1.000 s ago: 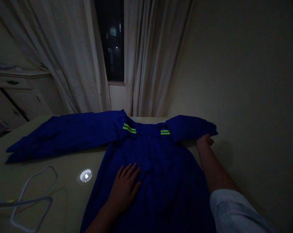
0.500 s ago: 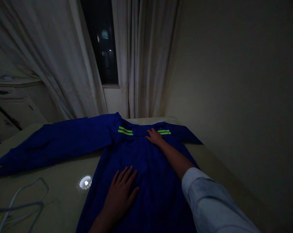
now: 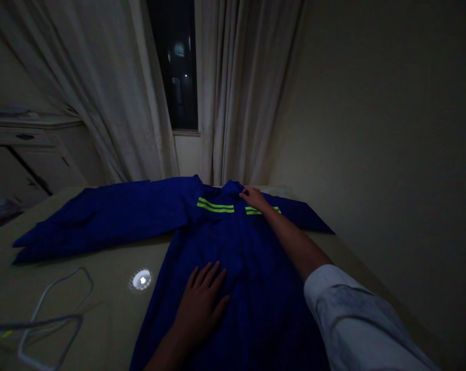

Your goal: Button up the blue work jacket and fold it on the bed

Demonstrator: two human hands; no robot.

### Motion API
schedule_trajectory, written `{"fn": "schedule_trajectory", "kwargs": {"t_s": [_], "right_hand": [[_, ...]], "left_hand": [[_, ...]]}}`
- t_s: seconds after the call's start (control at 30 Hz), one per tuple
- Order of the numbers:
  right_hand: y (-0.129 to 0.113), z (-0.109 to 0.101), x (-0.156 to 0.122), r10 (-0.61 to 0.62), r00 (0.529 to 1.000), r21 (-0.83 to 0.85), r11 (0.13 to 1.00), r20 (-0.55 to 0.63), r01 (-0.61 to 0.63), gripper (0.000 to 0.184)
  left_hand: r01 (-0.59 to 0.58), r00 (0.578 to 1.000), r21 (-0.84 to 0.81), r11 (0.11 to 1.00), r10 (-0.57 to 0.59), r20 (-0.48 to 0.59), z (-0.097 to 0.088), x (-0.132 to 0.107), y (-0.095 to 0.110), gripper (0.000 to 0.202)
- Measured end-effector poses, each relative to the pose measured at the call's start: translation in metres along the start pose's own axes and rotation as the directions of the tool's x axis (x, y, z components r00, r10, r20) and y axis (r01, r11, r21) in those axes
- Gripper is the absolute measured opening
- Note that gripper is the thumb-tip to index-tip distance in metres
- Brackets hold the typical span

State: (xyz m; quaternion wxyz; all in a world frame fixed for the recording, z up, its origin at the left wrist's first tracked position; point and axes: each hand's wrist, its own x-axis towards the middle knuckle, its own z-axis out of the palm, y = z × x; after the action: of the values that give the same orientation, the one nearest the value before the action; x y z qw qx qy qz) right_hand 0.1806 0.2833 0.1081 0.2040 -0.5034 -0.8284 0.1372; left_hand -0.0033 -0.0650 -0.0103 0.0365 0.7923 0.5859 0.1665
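A blue long-sleeved work garment lies spread out, with a yellow-green striped band on each side of its chest. Its lower end runs out of view, so I cannot tell whether it is a coat or a coverall. My left hand rests flat on the front, fingers spread. At the far end, my right hand pinches the edge of the collar between thumb and fingers. One sleeve stretches far to the left; the other, on the right, looks shorter or folded under.
The garment lies on a pale, smooth surface. Left of it are a round, lit glass-like piece and grey wire-like loops. Curtains, a dark window and a cabinet stand behind. A wall borders the right.
My right hand has gone from lying on the upper chest to pinching the collar, which now stands up, showing more of both bands. My left hand stays on the front. The view has shifted slightly.
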Motion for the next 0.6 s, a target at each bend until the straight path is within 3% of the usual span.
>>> {"fn": "schedule_trajectory", "kwargs": {"t_s": [0.1, 0.2, 0.3, 0.4, 0.5, 0.6], "right_hand": [[0.004, 0.037, -0.049, -0.004, 0.99, 0.006, 1.0, 0.144, 0.003, 0.015], [0.003, 0.052, -0.085, -0.043, 0.982, 0.023, 0.999, 0.185, 0.04, 0.026], [-0.001, 0.042, -0.114, -0.085, 0.98, 0.043, 0.996, 0.182, 0.078, 0.043], [-0.011, 0.02, -0.156, -0.198, 0.958, 0.186, 0.969, 0.208, 0.16, 0.038], [-0.028, -0.001, -0.217, -0.351, 0.877, 0.405, 0.891, 0.328, 0.205, 0.026], [-0.041, -0.013, -0.283, -0.396, 0.82, 0.426, 0.88, 0.413, 0.211, 0.029]], "left_hand": [[0.004, 1.0, -0.006, 1.0, -0.004, -0.012, 0.0, -0.001, 0.001, 0.061], [0.003, 1.0, 0.007, 1.0, -0.003, -0.028, 0.001, -0.003, 0.002, 0.067], [0.016, 0.999, 0.028, 0.999, -0.015, -0.032, 0.0, -0.004, 0.0, 0.069], [0.031, 0.999, 0.049, 0.998, -0.03, -0.017, -0.001, -0.004, -0.006, 0.069], [0.022, 1.0, 0.074, 0.997, -0.023, 0.012, -0.004, -0.005, -0.012, 0.07], [0.031, 0.999, 0.09, 0.995, -0.033, 0.025, -0.008, -0.005, -0.012, 0.071]]}}
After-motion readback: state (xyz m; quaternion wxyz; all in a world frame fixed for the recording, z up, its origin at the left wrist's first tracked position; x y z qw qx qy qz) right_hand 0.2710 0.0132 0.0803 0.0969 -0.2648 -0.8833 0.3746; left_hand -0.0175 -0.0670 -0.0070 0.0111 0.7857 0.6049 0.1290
